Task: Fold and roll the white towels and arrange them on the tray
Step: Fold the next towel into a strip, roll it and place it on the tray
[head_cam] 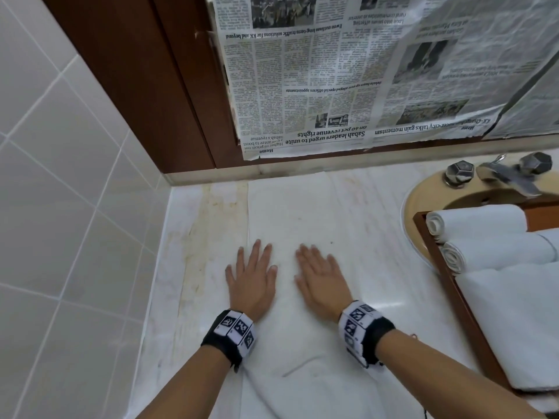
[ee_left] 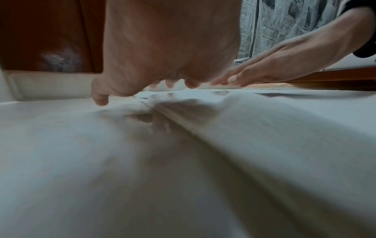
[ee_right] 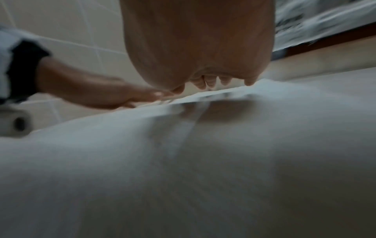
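Countertop (head_cam: pixel 187 267) carries a long folded white towel (head_cam: pixel 290 213), running from the near edge to the back wall. Tray (head_cam: pixel 453 285) on the right holds rolled towels (head_cam: pixel 481 222) plus a flat one. Left hand (head_cam: pixel 252 282) and right hand (head_cam: pixel 319 282) lie flat on the strip, fingers straight, gripping nothing. Looks like the smoothing step; next likely needs a tight, even roll from one end.
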Action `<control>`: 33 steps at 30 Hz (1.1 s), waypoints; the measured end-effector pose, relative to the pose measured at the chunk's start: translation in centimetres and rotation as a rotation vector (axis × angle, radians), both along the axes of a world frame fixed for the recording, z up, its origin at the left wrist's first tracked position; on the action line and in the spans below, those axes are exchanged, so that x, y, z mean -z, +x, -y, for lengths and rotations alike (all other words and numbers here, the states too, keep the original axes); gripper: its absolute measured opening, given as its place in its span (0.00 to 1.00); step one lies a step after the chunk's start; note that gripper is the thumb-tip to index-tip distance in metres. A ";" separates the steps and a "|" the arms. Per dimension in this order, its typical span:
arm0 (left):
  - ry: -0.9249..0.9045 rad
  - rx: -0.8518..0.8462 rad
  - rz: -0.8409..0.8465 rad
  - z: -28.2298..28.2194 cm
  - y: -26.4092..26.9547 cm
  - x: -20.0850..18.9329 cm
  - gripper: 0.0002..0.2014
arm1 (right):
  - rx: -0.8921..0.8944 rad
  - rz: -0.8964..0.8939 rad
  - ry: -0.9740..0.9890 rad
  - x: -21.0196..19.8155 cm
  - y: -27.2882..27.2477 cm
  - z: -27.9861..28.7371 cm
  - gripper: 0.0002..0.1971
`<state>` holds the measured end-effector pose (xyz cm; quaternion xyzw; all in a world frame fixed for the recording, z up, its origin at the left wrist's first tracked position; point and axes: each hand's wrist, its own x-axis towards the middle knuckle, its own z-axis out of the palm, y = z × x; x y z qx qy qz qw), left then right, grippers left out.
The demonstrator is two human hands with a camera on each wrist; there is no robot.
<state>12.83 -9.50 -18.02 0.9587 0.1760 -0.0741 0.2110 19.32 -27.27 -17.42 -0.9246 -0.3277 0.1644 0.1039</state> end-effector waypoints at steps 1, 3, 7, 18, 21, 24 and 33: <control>0.016 0.033 -0.015 0.5 0.9 0.0 0.26 | -0.039 -0.013 -0.012 0.3 0.0 -1.1 0.36; 0.064 0.086 -0.061 0.8 2.2 0.3 0.26 | -0.070 -0.012 -0.047 0.5 0.7 -2.4 0.34; 0.119 0.098 -0.106 -1.1 2.0 1.2 0.28 | -0.031 0.006 -0.112 1.1 3.6 -0.1 0.31; 0.079 0.070 0.010 0.9 4.1 0.9 0.26 | 0.061 0.024 -0.037 0.9 4.8 1.7 0.31; 0.080 0.120 -0.042 2.5 6.0 1.1 0.26 | 0.008 0.002 -0.042 1.7 5.2 -0.5 0.30; 0.091 0.077 -0.065 1.6 6.6 1.5 0.26 | 0.057 0.017 -0.072 2.1 7.2 0.3 0.30; 0.036 -0.005 -0.047 0.1 8.2 0.7 0.26 | 0.095 0.001 -0.053 0.7 9.2 0.5 0.32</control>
